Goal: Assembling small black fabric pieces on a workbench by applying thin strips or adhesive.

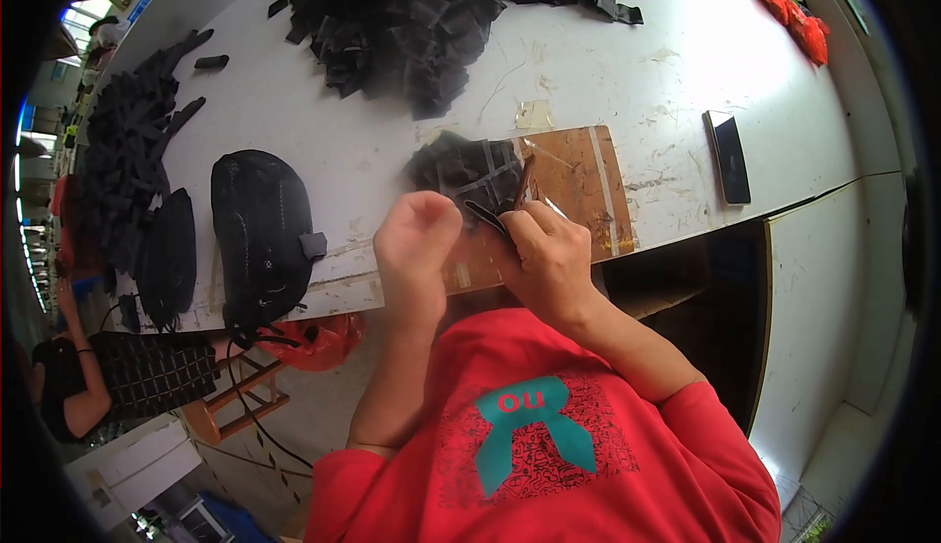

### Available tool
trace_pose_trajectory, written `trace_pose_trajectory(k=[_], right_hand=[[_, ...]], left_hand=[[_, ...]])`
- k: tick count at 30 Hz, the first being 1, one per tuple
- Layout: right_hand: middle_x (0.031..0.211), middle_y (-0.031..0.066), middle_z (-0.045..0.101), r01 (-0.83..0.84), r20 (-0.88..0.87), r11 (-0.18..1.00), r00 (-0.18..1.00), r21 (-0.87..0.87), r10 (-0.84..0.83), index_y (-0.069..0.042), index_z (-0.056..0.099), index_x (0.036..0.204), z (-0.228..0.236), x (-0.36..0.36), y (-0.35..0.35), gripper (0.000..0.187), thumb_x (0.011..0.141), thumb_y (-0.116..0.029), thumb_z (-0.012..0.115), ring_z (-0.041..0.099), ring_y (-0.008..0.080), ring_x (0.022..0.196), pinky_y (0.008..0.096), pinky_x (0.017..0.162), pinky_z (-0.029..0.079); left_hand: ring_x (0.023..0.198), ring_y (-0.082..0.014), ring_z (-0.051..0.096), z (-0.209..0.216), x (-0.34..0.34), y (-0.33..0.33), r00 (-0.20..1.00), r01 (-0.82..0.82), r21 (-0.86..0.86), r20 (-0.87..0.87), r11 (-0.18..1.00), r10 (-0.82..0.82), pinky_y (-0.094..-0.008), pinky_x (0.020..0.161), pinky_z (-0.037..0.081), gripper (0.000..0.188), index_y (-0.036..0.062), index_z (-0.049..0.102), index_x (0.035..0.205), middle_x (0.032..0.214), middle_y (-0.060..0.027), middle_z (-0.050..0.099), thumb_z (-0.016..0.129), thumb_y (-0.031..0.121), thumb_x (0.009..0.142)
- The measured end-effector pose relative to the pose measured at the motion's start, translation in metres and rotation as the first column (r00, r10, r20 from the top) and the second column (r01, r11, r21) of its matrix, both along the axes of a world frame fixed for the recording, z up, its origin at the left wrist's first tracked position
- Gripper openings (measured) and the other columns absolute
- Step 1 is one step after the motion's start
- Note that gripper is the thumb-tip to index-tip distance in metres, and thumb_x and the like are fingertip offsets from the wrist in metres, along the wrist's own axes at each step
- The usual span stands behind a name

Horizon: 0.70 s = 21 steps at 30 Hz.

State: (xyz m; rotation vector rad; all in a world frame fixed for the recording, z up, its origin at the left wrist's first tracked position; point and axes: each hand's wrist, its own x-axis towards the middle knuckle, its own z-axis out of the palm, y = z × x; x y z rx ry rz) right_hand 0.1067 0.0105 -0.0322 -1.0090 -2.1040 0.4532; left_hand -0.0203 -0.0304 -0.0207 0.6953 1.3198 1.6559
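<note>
My right hand point(551, 247) is closed over the near edge of a brown board, its fingers pinching a small black strip point(484, 218) with a pale edge. A thin brown stick-like piece point(524, 180) rises just beyond those fingers; whether the hand holds it I cannot tell. To its left, my left hand point(419, 234) is raised with curled fingers, and anything inside them is hidden. Several dark fabric pieces point(461, 166) lie in a small heap beyond both hands, partly on the brown board point(600, 175).
Large piles of black fabric pieces point(402, 24) and black strips point(123, 141) cover the table's far and left parts. A black pouch point(260, 234) lies left of my hands, a phone point(728, 158) right. Red bags point(784, 4) sit far right. Another person's arm point(86, 367) shows at left.
</note>
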Motion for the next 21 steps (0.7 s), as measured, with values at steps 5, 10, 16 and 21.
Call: trace_pose_trajectory(k=[5, 10, 16, 21], right_hand=[[0.061, 0.005, 0.042, -0.022, 0.127, 0.988, 0.992, 0.152, 0.003, -0.008, 0.042, 0.063, -0.002, 0.007, 0.001, 0.022, 0.063, -0.014, 0.064, 0.051, 0.0202, 0.055, 0.0323, 0.042, 0.039], [0.067, 0.0063, 0.048, -0.07, 0.033, 0.992, 0.997, -0.102, 0.074, -0.005, 0.051, 0.074, 0.014, 0.018, 0.0, 0.02, 0.066, -0.016, 0.066, 0.052, 0.0216, 0.059, 0.0312, 0.046, 0.042], [0.068, 0.0078, 0.052, -0.157, -0.286, 0.927, 0.956, -0.341, 0.056, -0.004, 0.059, 0.075, 0.022, 0.022, 0.0, 0.011, 0.067, -0.007, 0.066, 0.053, 0.0236, 0.058, 0.0322, 0.05, 0.044], [0.068, 0.0087, 0.05, 0.073, -0.099, 0.997, 0.992, -0.021, -0.075, -0.004, 0.057, 0.075, 0.006, 0.014, 0.001, 0.013, 0.063, 0.0, 0.061, 0.053, 0.0248, 0.059, 0.0324, 0.05, 0.044]], left_hand=[[0.055, -0.0067, 0.05, -0.001, 0.01, 0.003, 0.977, 0.134, -0.113, 0.179, 0.985, -0.113, -0.0176, 0.05, 0.039, 0.006, 0.0023, 0.055, 0.082, 0.069, -0.0015, 0.057, 0.056, 0.008, 0.08], [0.055, -0.0043, 0.049, 0.003, 0.011, 0.005, 0.98, 0.178, -0.196, 0.12, 0.964, -0.156, -0.0161, 0.048, 0.038, 0.005, -0.0004, 0.057, 0.082, 0.07, -0.0017, 0.058, 0.057, 0.003, 0.078], [0.068, -0.0085, 0.056, 0.005, 0.024, -0.007, 0.972, 0.23, -0.088, -0.022, 0.969, -0.233, -0.023, 0.058, 0.046, 0.006, -0.0019, 0.056, 0.082, 0.074, -0.0028, 0.06, 0.058, 0.0, 0.077], [0.052, -0.005, 0.051, 0.006, 0.041, -0.003, 0.93, -0.088, -0.041, -0.361, 0.995, 0.067, -0.0181, 0.045, 0.041, 0.012, -0.0008, 0.054, 0.085, 0.068, -0.0031, 0.057, 0.057, -0.005, 0.075]])
